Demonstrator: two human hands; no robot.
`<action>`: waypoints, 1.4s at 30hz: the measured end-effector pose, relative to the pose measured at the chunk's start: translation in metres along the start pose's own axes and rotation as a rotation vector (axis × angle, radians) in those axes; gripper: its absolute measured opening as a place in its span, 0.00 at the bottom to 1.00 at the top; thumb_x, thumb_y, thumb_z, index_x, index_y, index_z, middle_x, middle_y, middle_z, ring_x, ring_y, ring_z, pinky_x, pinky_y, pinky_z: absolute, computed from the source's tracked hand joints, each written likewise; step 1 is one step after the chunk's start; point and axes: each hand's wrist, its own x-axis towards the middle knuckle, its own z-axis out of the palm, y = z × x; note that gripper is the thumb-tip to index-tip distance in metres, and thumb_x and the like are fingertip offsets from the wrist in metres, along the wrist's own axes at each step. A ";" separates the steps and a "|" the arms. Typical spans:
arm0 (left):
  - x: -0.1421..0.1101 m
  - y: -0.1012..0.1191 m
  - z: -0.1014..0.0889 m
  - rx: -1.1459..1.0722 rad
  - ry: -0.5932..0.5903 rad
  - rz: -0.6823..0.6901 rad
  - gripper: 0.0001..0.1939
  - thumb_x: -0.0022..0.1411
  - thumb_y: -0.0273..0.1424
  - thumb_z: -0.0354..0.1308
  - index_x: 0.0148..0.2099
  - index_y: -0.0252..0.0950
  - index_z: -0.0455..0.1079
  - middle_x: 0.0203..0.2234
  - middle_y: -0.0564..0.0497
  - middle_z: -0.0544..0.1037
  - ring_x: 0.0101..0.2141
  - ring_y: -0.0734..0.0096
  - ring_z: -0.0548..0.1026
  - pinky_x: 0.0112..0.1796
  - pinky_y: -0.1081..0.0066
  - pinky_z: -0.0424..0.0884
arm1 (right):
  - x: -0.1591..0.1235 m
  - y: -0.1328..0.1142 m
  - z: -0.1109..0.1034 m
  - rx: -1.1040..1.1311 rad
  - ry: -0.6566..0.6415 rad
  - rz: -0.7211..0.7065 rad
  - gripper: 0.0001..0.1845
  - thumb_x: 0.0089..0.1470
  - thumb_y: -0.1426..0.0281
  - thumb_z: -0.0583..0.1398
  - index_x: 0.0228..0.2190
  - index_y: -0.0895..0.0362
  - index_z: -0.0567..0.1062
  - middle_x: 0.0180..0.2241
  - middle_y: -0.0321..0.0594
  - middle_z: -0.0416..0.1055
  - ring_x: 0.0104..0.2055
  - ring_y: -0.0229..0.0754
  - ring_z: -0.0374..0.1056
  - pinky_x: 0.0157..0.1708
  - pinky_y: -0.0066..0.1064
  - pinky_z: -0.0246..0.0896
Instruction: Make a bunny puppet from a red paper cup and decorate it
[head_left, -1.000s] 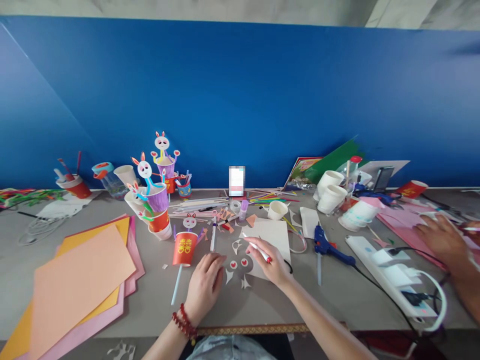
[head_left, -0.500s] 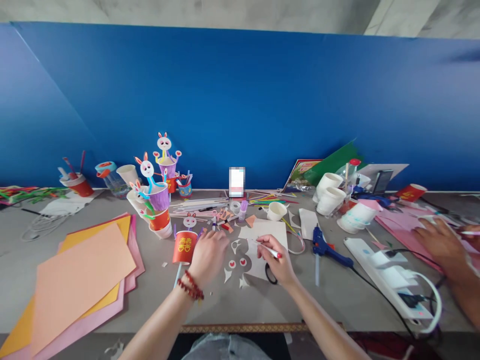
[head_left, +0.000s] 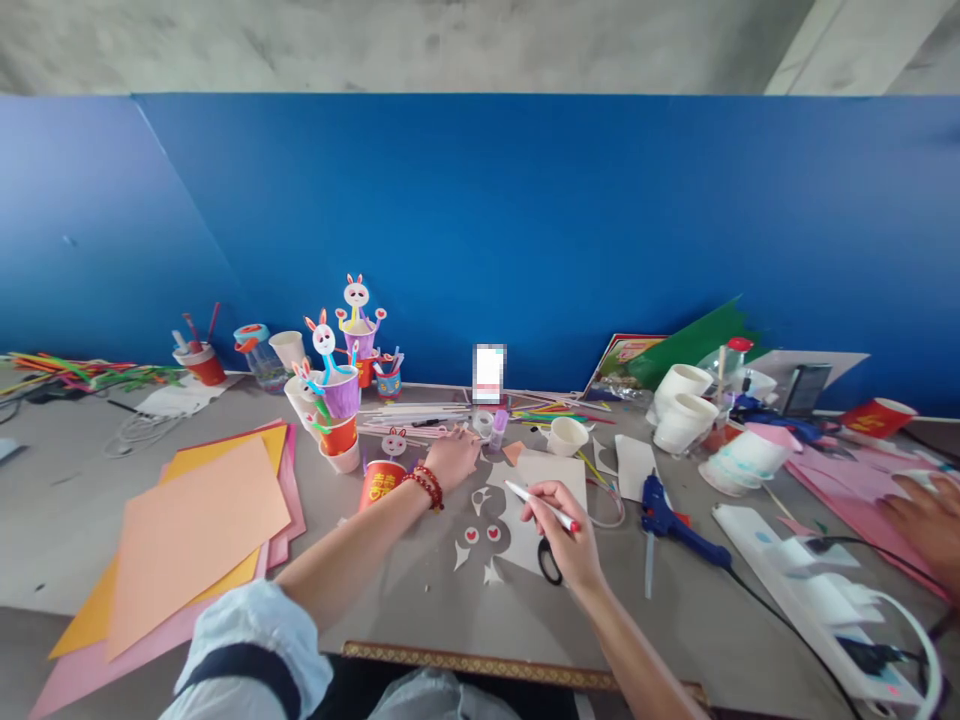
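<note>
My right hand [head_left: 564, 520] is closed around a white marker [head_left: 546, 503] with a red end, its tip pointing to the upper left above white paper [head_left: 559, 470]. My left hand [head_left: 453, 456] reaches forward, fingers stretched out over small items near a tape roll [head_left: 483, 425] and a purple-capped glue stick [head_left: 499, 428]. Anything right under its fingers is hidden. Between my arms lie two small white discs with red hearts, one of them a heart disc [head_left: 472, 535], beside paper scraps [head_left: 491, 573]. A red paper cup [head_left: 381, 484] with a rabbit face [head_left: 394, 441] stands by my left wrist.
Stacked rabbit cups [head_left: 337, 400] stand at the left behind coloured paper sheets [head_left: 199, 500]. Black scissor handles [head_left: 550, 562] lie by my right hand. Rightward are a blue glue gun [head_left: 679, 525], a power strip [head_left: 780, 570], white cups [head_left: 684, 420] and another person's hand [head_left: 926, 515].
My left hand has moved forward and right, from beside the red cup to the small items near the tape. The right hand still holds the marker. The view has shifted slightly.
</note>
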 end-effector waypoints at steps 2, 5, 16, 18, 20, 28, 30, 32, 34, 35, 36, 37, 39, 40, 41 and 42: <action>-0.011 0.002 -0.011 -0.102 0.062 -0.025 0.13 0.63 0.21 0.53 0.48 0.35 0.70 0.45 0.40 0.77 0.44 0.56 0.77 0.43 0.59 0.73 | -0.004 -0.006 0.002 0.086 0.003 0.015 0.11 0.59 0.60 0.60 0.32 0.54 0.72 0.22 0.36 0.73 0.22 0.37 0.61 0.22 0.27 0.56; -0.036 0.010 -0.023 -0.288 0.118 -0.029 0.12 0.70 0.27 0.46 0.52 0.35 0.66 0.37 0.46 0.79 0.36 0.66 0.79 0.39 0.66 0.75 | -0.011 -0.015 0.009 0.229 0.018 0.039 0.12 0.60 0.61 0.59 0.29 0.55 0.72 0.19 0.34 0.71 0.20 0.37 0.60 0.20 0.26 0.53; -0.080 0.041 -0.035 -1.680 0.089 -0.251 0.12 0.58 0.36 0.67 0.38 0.34 0.72 0.32 0.51 0.75 0.34 0.75 0.73 0.37 0.75 0.70 | -0.012 -0.037 0.038 0.249 0.084 -0.047 0.10 0.62 0.63 0.60 0.31 0.55 0.72 0.22 0.35 0.74 0.21 0.35 0.61 0.22 0.26 0.54; -0.081 0.044 -0.035 -1.688 0.084 -0.251 0.12 0.58 0.36 0.67 0.38 0.34 0.72 0.31 0.51 0.75 0.33 0.75 0.73 0.37 0.74 0.70 | -0.012 -0.037 0.039 0.229 0.070 -0.053 0.10 0.62 0.63 0.59 0.31 0.55 0.72 0.22 0.34 0.73 0.21 0.35 0.61 0.22 0.26 0.54; -0.084 0.046 -0.032 -1.681 0.077 -0.240 0.12 0.58 0.35 0.67 0.39 0.34 0.72 0.31 0.52 0.76 0.33 0.75 0.74 0.37 0.74 0.71 | -0.014 -0.036 0.038 0.210 0.061 -0.060 0.10 0.63 0.64 0.59 0.30 0.55 0.72 0.22 0.35 0.73 0.21 0.35 0.61 0.23 0.26 0.55; -0.107 0.059 -0.028 -1.521 -0.025 -0.103 0.15 0.57 0.38 0.68 0.35 0.32 0.70 0.26 0.48 0.80 0.26 0.72 0.77 0.32 0.72 0.73 | -0.020 -0.035 0.040 0.502 0.159 -0.023 0.11 0.54 0.71 0.58 0.20 0.55 0.69 0.16 0.30 0.63 0.17 0.33 0.56 0.19 0.26 0.47; -0.112 0.063 -0.029 -1.507 0.030 -0.082 0.15 0.57 0.38 0.68 0.34 0.32 0.70 0.26 0.48 0.80 0.26 0.72 0.77 0.31 0.71 0.73 | -0.019 -0.041 0.044 0.611 0.189 -0.020 0.10 0.50 0.72 0.58 0.19 0.55 0.68 0.15 0.29 0.59 0.16 0.33 0.53 0.19 0.26 0.46; -0.117 0.068 -0.028 -1.496 0.083 -0.053 0.13 0.59 0.37 0.68 0.35 0.32 0.71 0.26 0.48 0.80 0.26 0.72 0.77 0.31 0.71 0.74 | -0.020 -0.048 0.049 0.661 0.203 -0.025 0.09 0.48 0.72 0.58 0.19 0.55 0.68 0.15 0.29 0.57 0.17 0.33 0.53 0.20 0.27 0.47; -0.121 0.072 -0.025 -1.494 0.117 -0.020 0.12 0.60 0.36 0.67 0.35 0.33 0.71 0.26 0.49 0.80 0.26 0.72 0.78 0.31 0.71 0.75 | -0.022 -0.053 0.052 0.677 0.213 -0.044 0.09 0.48 0.72 0.58 0.18 0.55 0.68 0.15 0.29 0.57 0.17 0.33 0.52 0.21 0.27 0.49; -0.122 0.073 -0.024 -1.489 0.126 -0.008 0.12 0.60 0.36 0.66 0.35 0.33 0.70 0.26 0.49 0.80 0.26 0.72 0.78 0.31 0.71 0.75 | -0.024 -0.053 0.053 0.681 0.215 -0.051 0.09 0.48 0.72 0.58 0.19 0.55 0.68 0.15 0.29 0.56 0.17 0.33 0.52 0.22 0.28 0.51; -0.123 0.074 -0.023 -1.478 0.129 -0.003 0.12 0.61 0.37 0.65 0.35 0.33 0.70 0.27 0.49 0.80 0.26 0.71 0.78 0.31 0.71 0.75 | -0.025 -0.053 0.054 0.682 0.215 -0.056 0.09 0.48 0.72 0.57 0.19 0.55 0.68 0.16 0.29 0.56 0.18 0.34 0.53 0.22 0.28 0.51; -0.123 0.073 -0.023 -1.454 0.128 -0.004 0.12 0.61 0.37 0.65 0.35 0.33 0.70 0.27 0.49 0.80 0.27 0.71 0.78 0.31 0.70 0.76 | -0.027 -0.051 0.054 0.674 0.211 -0.059 0.09 0.49 0.72 0.57 0.19 0.55 0.67 0.16 0.29 0.56 0.18 0.34 0.53 0.22 0.28 0.52; -0.123 0.069 -0.027 -1.331 0.100 -0.012 0.12 0.63 0.39 0.62 0.37 0.33 0.72 0.27 0.48 0.80 0.27 0.69 0.78 0.32 0.69 0.76 | -0.027 -0.047 0.053 0.602 0.167 -0.057 0.10 0.51 0.72 0.57 0.19 0.55 0.66 0.15 0.28 0.57 0.18 0.34 0.53 0.21 0.27 0.51; -0.123 0.064 -0.030 -1.226 0.085 -0.012 0.13 0.64 0.40 0.61 0.39 0.34 0.73 0.28 0.47 0.80 0.28 0.67 0.79 0.32 0.68 0.76 | -0.026 -0.044 0.051 0.523 0.120 -0.054 0.11 0.54 0.71 0.56 0.20 0.55 0.67 0.16 0.29 0.58 0.17 0.34 0.54 0.21 0.27 0.50; -0.124 0.057 -0.034 -1.079 0.078 -0.006 0.13 0.64 0.40 0.61 0.41 0.34 0.74 0.29 0.47 0.81 0.30 0.66 0.79 0.33 0.68 0.75 | -0.023 -0.042 0.048 0.415 0.058 -0.056 0.11 0.56 0.71 0.56 0.22 0.54 0.68 0.16 0.29 0.60 0.17 0.34 0.54 0.20 0.27 0.50; -0.126 0.048 -0.039 -0.893 0.088 0.012 0.13 0.63 0.40 0.62 0.44 0.36 0.74 0.33 0.46 0.81 0.33 0.64 0.79 0.36 0.67 0.76 | -0.018 -0.040 0.044 0.284 -0.015 -0.071 0.11 0.59 0.70 0.56 0.25 0.54 0.70 0.17 0.30 0.63 0.17 0.34 0.56 0.20 0.27 0.51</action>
